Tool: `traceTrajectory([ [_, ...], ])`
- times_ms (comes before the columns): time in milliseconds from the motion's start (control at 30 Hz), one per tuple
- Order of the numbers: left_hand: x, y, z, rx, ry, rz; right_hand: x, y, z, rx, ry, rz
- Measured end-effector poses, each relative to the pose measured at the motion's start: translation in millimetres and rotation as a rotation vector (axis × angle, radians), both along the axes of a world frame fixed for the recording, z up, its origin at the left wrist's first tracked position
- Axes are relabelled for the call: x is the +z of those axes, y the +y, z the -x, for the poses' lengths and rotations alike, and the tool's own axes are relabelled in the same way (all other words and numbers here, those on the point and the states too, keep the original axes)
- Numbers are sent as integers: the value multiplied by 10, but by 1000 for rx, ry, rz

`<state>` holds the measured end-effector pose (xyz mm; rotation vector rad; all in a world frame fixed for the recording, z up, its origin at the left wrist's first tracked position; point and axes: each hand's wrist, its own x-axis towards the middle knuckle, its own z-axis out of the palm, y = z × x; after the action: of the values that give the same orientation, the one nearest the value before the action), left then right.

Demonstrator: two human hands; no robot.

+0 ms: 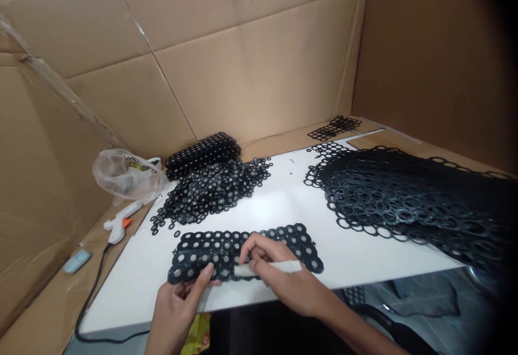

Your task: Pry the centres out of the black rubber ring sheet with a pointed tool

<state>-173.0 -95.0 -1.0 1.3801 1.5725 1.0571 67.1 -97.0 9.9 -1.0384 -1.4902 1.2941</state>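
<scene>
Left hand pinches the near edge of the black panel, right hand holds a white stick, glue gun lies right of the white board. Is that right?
No, the glue gun lies left of the white board, as the head view shows. The rest stands: left hand pinches the near edge of the black panel, right hand holds a white stick.

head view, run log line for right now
left hand: pinching near edge of black ring panel | right hand: holding white stick over panel | glue gun: lying beside white board
</scene>
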Motion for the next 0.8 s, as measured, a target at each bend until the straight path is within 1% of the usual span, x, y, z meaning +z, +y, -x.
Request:
traceTrajectory([
  [133, 15, -5, -8, -16, -3, 6, 24, -8, -39, 30, -26, 24],
  [267, 9, -16, -6, -10, -24, -3, 21, -18, -47, 62, -44, -3],
  [333, 15, -28, -1, -20, -47, 4, 18, -35, -36, 87, -102, -48],
  [433, 31, -53, 19, -56, -54, 24, 12, -68, 0, 98, -210, -190],
  [500, 37, -66, 36, -51, -66, 20, 7, -78, 26, 95, -233, -250],
  [533, 36, -70, 42, -31, -63, 11, 5, -76, 34, 93, -220, -238],
  [633, 11, -62, 47, 21, 35, -40, 11, -53, 34, 98, -128, -103],
  [700, -25, -39, 33, -7, 134, -95, 23, -44, 22, 93, -78, -54],
  [800, -97, 0, 2, -53, 264, -136, 44, -55, 11, 81, -86, -75],
])
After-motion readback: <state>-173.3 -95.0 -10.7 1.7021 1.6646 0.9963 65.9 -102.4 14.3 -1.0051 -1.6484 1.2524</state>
